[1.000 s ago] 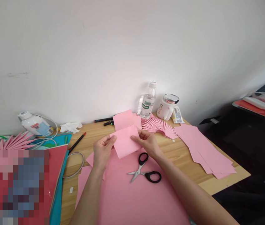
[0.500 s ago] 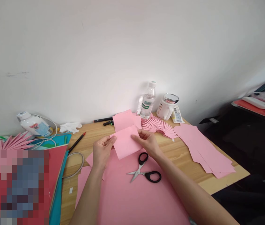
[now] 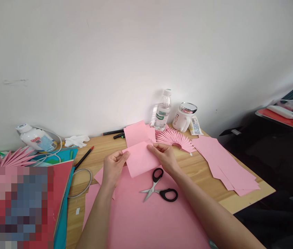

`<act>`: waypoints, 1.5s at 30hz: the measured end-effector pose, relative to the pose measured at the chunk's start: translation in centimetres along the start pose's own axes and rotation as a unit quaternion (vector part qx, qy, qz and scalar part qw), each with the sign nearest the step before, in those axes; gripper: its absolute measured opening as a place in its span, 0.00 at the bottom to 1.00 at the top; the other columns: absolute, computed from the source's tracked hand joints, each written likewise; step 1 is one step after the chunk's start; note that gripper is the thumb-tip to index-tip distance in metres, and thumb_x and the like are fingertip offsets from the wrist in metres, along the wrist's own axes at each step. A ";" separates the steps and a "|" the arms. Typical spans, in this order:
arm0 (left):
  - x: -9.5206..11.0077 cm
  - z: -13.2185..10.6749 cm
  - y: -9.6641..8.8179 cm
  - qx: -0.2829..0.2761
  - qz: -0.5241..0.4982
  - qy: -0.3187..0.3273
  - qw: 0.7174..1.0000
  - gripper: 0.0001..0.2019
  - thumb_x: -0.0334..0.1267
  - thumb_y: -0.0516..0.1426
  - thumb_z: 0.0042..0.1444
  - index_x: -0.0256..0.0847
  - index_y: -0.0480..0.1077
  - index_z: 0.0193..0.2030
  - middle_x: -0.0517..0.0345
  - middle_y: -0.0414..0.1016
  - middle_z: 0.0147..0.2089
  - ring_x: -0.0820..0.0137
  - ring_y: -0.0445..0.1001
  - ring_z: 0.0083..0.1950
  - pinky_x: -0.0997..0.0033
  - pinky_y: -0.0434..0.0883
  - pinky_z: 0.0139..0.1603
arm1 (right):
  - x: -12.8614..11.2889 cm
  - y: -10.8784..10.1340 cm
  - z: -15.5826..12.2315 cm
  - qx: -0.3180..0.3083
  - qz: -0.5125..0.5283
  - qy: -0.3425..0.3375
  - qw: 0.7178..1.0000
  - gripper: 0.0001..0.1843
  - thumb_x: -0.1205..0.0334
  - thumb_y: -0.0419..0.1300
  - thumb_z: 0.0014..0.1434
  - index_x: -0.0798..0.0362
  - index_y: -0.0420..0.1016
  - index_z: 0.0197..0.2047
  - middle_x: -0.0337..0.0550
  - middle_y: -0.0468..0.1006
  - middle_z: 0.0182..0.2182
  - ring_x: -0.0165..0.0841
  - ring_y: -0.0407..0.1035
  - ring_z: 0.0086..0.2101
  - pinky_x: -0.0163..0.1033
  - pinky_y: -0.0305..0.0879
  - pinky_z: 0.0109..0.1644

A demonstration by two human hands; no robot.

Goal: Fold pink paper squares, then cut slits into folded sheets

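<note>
Between my two hands is a small piece of pink paper [image 3: 141, 159], held up above the desk. My left hand [image 3: 114, 166] pinches its left edge, thumb on top. At the upper right corner, my right hand [image 3: 165, 156] grips it between thumb and fingers. Black-handled scissors [image 3: 159, 190] lie with blades apart on a large pink sheet [image 3: 151, 221] just below. Behind the held paper sits a stack of pink paper pieces [image 3: 136, 132]. A pleated pink paper fan [image 3: 175, 138] rests to the right of that stack.
Toward the wall stand a clear water bottle [image 3: 163, 112] and a white lidded mug [image 3: 184, 119]. Pink sheets [image 3: 224, 164] lie along the desk's right side. To the left are a white bottle [image 3: 36, 138], a pen [image 3: 84, 157], a cable [image 3: 91, 181] and a red folder [image 3: 63, 180].
My right hand has shifted slightly to the right along the paper's edge. The left hand keeps its grip, and the camera view has moved a little.
</note>
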State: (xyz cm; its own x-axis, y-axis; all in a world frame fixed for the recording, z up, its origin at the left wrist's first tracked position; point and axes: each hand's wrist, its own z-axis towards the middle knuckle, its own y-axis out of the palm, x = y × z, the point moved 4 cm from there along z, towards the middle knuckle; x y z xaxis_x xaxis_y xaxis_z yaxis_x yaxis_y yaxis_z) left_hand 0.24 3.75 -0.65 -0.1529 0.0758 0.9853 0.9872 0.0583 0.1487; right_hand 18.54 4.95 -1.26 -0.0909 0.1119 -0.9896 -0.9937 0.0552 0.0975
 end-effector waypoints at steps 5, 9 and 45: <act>0.6 -0.4 -0.3 -0.062 0.054 -0.024 0.996 0.14 0.44 0.62 0.43 0.34 0.74 0.32 0.55 0.76 0.27 0.72 0.70 0.29 0.71 0.69 0.33 | 0.1 -0.1 0.0 -0.043 0.002 0.025 0.999 0.18 0.48 0.64 0.45 0.57 0.71 0.22 0.35 0.66 0.17 0.24 0.56 0.19 0.31 0.49 0.22; 1.0 -0.9 -0.1 -0.135 0.135 -0.026 0.981 0.15 0.44 0.60 0.45 0.37 0.75 0.37 0.53 0.76 0.30 0.69 0.71 0.32 0.70 0.67 0.35 | 0.0 0.3 -0.2 -0.135 -0.042 0.049 0.989 0.18 0.49 0.63 0.46 0.58 0.72 0.22 0.36 0.66 0.17 0.23 0.56 0.19 0.30 0.48 0.21; 1.0 -0.7 -1.3 0.123 0.073 0.141 0.980 0.13 0.45 0.59 0.46 0.39 0.68 0.20 0.63 0.61 0.22 0.75 0.58 0.27 0.77 0.60 0.27 | 0.3 1.9 -0.9 -0.131 0.128 0.068 0.981 0.13 0.60 0.68 0.44 0.56 0.73 0.33 0.42 0.77 0.30 0.31 0.71 0.33 0.36 0.67 0.38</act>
State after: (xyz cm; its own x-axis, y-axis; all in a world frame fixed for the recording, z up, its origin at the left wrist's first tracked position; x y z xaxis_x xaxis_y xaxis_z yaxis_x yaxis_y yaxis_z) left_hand -1.14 3.09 0.19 0.0419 -0.1747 0.9837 0.9512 0.3084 0.0143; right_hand 16.56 4.20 -1.43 -0.3289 -0.0454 -0.9433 -0.9186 -0.2162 0.3307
